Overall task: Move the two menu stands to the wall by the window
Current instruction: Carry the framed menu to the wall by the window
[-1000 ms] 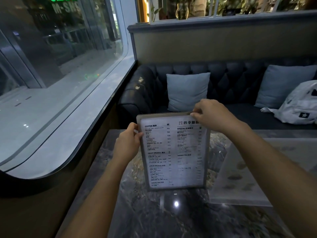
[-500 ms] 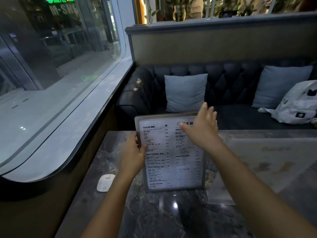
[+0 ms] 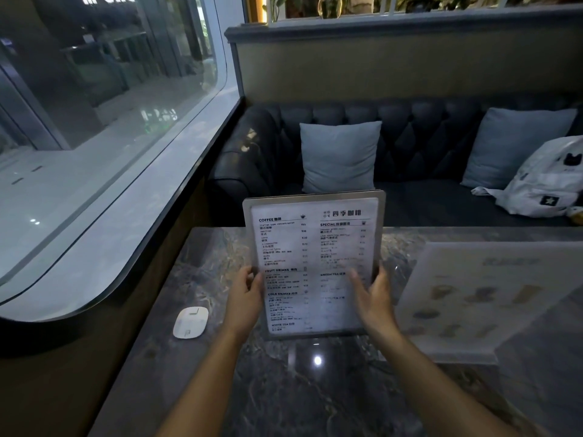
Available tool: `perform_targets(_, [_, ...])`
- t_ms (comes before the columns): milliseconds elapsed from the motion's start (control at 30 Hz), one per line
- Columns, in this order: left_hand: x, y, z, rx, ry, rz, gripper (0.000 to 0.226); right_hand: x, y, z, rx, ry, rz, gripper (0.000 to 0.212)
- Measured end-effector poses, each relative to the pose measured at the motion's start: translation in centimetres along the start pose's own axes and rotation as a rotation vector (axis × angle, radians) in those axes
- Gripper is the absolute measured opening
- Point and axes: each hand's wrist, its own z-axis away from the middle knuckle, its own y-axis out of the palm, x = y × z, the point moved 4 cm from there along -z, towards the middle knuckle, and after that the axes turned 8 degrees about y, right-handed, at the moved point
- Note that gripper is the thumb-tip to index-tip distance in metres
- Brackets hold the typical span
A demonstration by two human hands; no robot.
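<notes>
A clear upright menu stand (image 3: 315, 244) with a white drinks list stands on the dark marble table (image 3: 315, 389). My left hand (image 3: 244, 298) grips its left edge. At its right edge my right hand (image 3: 373, 298) has its fingers spread, the thumb in front of the sheet and the fingertips behind; I cannot tell how firmly it holds. A second, see-through menu stand (image 3: 473, 301) with pictures of drinks is right of it on the table, touched by neither hand.
A small white oval device (image 3: 191, 322) lies on the table left of my left hand. The curved window ledge (image 3: 104, 247) and its glass run along the left. Behind the table is a dark tufted sofa (image 3: 426, 137) with two blue cushions and a white bag (image 3: 549, 178).
My right hand let go of the stand's top edge and came down to its lower right side. The left hand slid lower on the left edge. The stand stayed upright in place.
</notes>
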Motion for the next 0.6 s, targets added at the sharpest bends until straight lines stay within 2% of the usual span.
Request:
perform_targets(167, [2.1,0.6,0.5,-0.051,-0.101,0.088,0.020,-1.6,0.0,-0.3,0.009,0.013,-0.002,0.050])
perform_targets(367, [2.6,0.8,0.3,-0.157,-0.078,0.127,0.031,-1.9,0.1,-0.9,-0.003,0.024,0.003,0.048])
perform_targets(600, [4.0,-1.0,1.0,-0.182,-0.115,0.105,0.030,-2.7,0.7,0.2,0.003,-0.083,0.159,0.036])
